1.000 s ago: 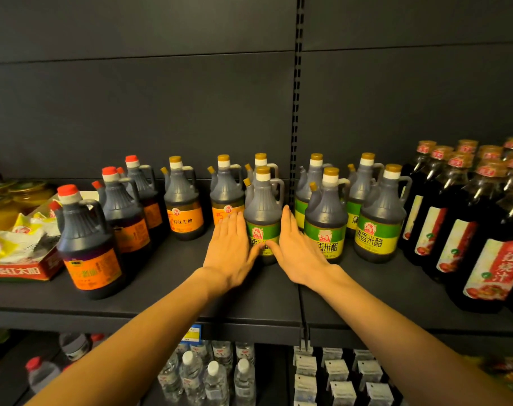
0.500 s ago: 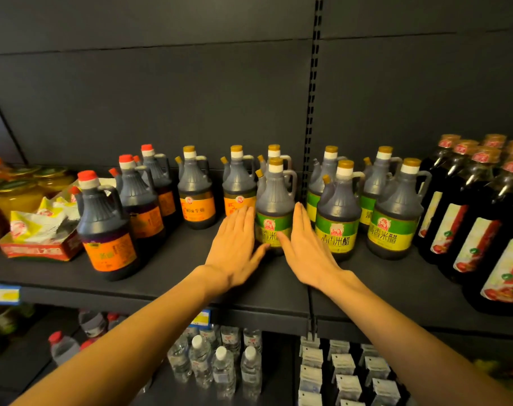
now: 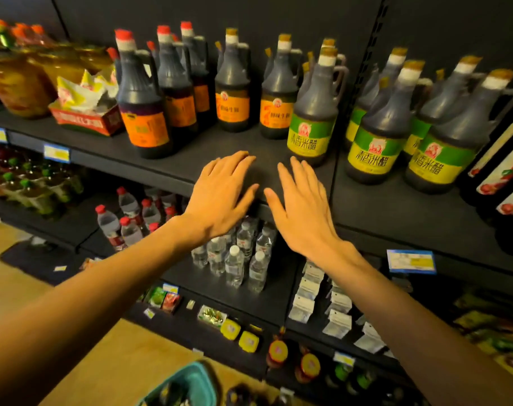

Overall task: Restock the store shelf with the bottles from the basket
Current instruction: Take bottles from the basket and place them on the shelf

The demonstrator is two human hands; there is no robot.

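Note:
A dark vinegar bottle with a green and yellow label (image 3: 314,112) stands on the black shelf (image 3: 173,168), in front of another like it. My left hand (image 3: 223,191) and my right hand (image 3: 300,206) hover open over the shelf's front edge, a little below and left of that bottle, touching nothing. At the bottom edge of the view shows the teal rim of the basket (image 3: 188,379), with dark bottle shapes blurred inside it.
Orange-label bottles (image 3: 145,112) stand to the left, more green-label bottles (image 3: 372,148) and red-label ones (image 3: 501,174) to the right. A red carton of packets (image 3: 85,115) sits far left. Small water bottles (image 3: 234,265) fill the shelf below.
Both hands have come off the green-label bottle and drawn back toward the shelf's front edge. The camera has tilted down, so lower shelves and the basket now show.

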